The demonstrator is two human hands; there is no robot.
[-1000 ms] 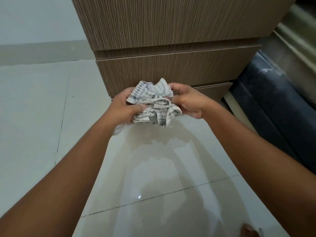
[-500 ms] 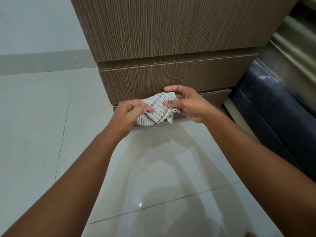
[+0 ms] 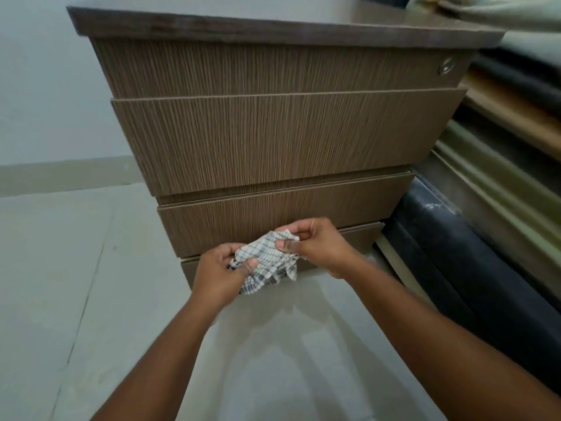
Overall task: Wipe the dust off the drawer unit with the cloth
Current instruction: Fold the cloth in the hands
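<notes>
A brown wood-grain drawer unit (image 3: 273, 141) with three stacked drawer fronts and a darker top stands on the pale tiled floor. A bunched white cloth with a dark check pattern (image 3: 264, 262) hangs in front of the lowest drawer front, close to it. My left hand (image 3: 221, 273) pinches its left end between thumb and fingers. My right hand (image 3: 315, 244) pinches its upper right corner. Both forearms reach in from the bottom of the view. A round lock (image 3: 446, 67) sits at the top drawer's right end.
Glossy pale floor tiles (image 3: 76, 299) spread to the left and below. A dark blue padded roll (image 3: 473, 268) lies on the floor right of the unit, with stacked mattresses or bedding (image 3: 516, 132) behind it. A pale wall (image 3: 45, 101) rises at the left.
The view has tilted up, so the unit's top and upper drawer are now in sight. Both hands kept hold of the cloth and shifted their grips, bunching it between them.
</notes>
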